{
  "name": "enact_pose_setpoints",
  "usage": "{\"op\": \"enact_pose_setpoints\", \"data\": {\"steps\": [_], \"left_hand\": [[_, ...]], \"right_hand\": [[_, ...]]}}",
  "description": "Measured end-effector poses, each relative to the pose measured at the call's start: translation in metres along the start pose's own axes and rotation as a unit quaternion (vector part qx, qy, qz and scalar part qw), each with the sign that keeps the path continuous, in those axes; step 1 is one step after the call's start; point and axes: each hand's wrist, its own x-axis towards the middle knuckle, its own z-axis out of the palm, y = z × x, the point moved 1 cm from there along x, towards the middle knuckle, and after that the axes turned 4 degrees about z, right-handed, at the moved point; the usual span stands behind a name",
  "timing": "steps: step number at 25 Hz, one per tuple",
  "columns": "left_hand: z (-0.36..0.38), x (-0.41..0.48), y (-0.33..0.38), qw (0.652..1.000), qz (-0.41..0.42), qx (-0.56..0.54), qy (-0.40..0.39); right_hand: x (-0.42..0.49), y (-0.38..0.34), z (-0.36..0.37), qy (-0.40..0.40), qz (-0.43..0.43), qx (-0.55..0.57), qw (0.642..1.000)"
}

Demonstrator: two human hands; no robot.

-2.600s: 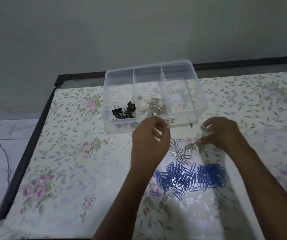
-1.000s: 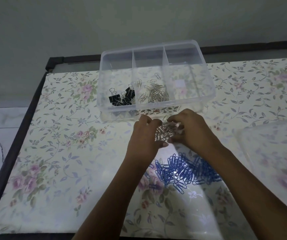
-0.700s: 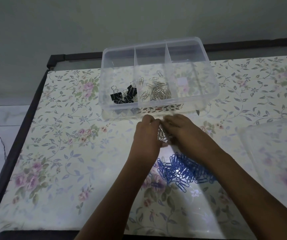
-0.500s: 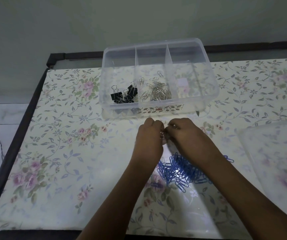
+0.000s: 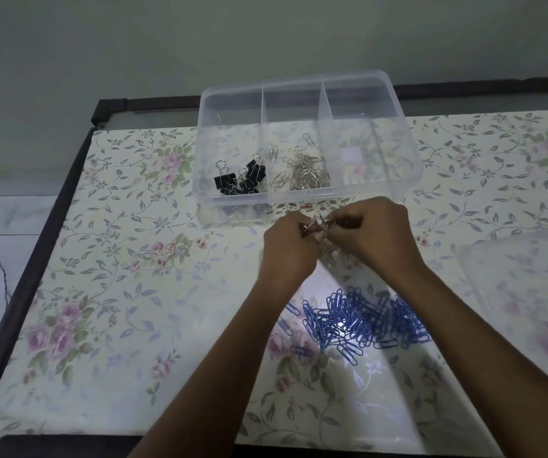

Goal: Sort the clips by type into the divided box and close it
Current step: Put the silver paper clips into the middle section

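Bunch of silver paper clips (image 5: 318,227) is gripped between left hand (image 5: 291,247) and right hand (image 5: 380,233), both curled round it. Just beyond both hands the divided box (image 5: 383,190) is set; its silver-clip compartment (image 5: 292,127) lies nearer the left hand.

Beyond my fingers (image 5: 352,217) I see black binder clips (image 5: 239,180) and silver paper clips (image 5: 305,175), nearer me blue paper clips (image 5: 362,320), on the cream floral tabletop (image 5: 134,292).

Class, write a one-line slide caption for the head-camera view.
Left hand and right hand pinch silver clips before the divided box; blue clips lie nearer.
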Motion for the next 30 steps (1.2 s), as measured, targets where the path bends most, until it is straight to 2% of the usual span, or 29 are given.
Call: {"op": "enact_pose_setpoints", "data": {"steps": [1, 2, 3, 5, 7, 11, 14, 18, 20, 23, 26, 28, 30], "left_hand": [[-0.003, 0.002, 0.002, 0.998, -0.02, -0.062, -0.012], [-0.006, 0.002, 0.004, 0.991, -0.039, -0.122, -0.027], [-0.008, 0.001, 0.007, 0.982, -0.056, -0.175, -0.043], [-0.012, -0.002, 0.014, 0.959, -0.092, -0.26, -0.069], [-0.018, -0.003, 0.023, 0.937, -0.123, -0.315, -0.082], [-0.032, 0.001, 0.035, 0.901, -0.152, -0.398, -0.083], [-0.045, 0.007, 0.049, 0.899, -0.146, -0.406, -0.072], [-0.057, 0.035, 0.069, 0.939, -0.116, -0.325, -0.008], [-0.052, 0.052, 0.071, 0.959, -0.107, -0.261, 0.018], [-0.042, 0.068, 0.066, 0.985, -0.113, -0.129, 0.03], [-0.044, 0.068, 0.069, 0.987, -0.132, -0.091, -0.012], [-0.053, 0.062, 0.072, 0.988, -0.102, -0.114, -0.014], [-0.062, 0.046, 0.071, 0.988, -0.04, -0.146, 0.023]], "right_hand": [[0.003, -0.003, -0.004, -0.006, 0.067, 0.097, 0.993], [0.005, -0.006, -0.006, -0.028, 0.139, 0.206, 0.968], [0.007, -0.008, -0.006, -0.058, 0.206, 0.3, 0.93], [0.009, -0.01, -0.008, -0.11, 0.285, 0.395, 0.867], [0.009, -0.014, -0.011, -0.143, 0.306, 0.43, 0.837], [0.011, -0.022, -0.022, -0.154, 0.288, 0.48, 0.814], [0.019, -0.04, -0.029, -0.161, 0.266, 0.478, 0.821], [0.053, -0.069, -0.034, -0.134, 0.224, 0.457, 0.85], [0.069, -0.077, -0.03, -0.121, 0.22, 0.405, 0.879], [0.083, -0.079, -0.02, -0.153, 0.254, 0.288, 0.911], [0.086, -0.082, -0.018, -0.17, 0.249, 0.224, 0.927], [0.079, -0.083, -0.024, -0.128, 0.207, 0.192, 0.951], [0.064, -0.078, -0.034, -0.039, 0.104, 0.151, 0.982]]}}
